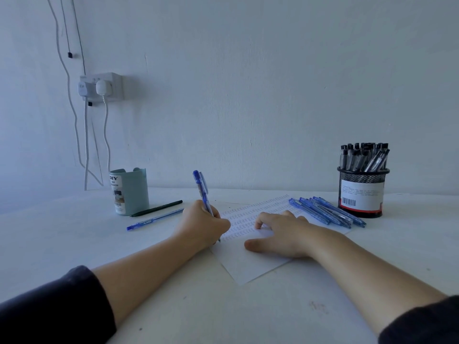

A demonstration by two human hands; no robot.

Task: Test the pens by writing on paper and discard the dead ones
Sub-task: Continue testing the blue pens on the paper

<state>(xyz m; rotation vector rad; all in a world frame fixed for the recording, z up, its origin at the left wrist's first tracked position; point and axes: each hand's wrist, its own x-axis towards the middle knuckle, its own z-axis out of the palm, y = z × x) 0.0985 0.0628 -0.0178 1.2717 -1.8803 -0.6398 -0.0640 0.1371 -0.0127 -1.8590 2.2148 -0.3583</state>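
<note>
While our left hand [202,223] pinches a blue pen [204,194] tip-down on the paper [250,266] mid-tabletop and our right hand [280,234] lies spread flat holding the sheet, we judge a test stroke underway; next comes checking for ink.

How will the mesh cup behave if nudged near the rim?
The mesh cup is probably top-heavy: it is packed with pens that stand well above its rim, several leaning right. A push up high may tip it and spill them. Pushed low it would likely slide, since it stands on a flat round base on the smooth table.
</note>
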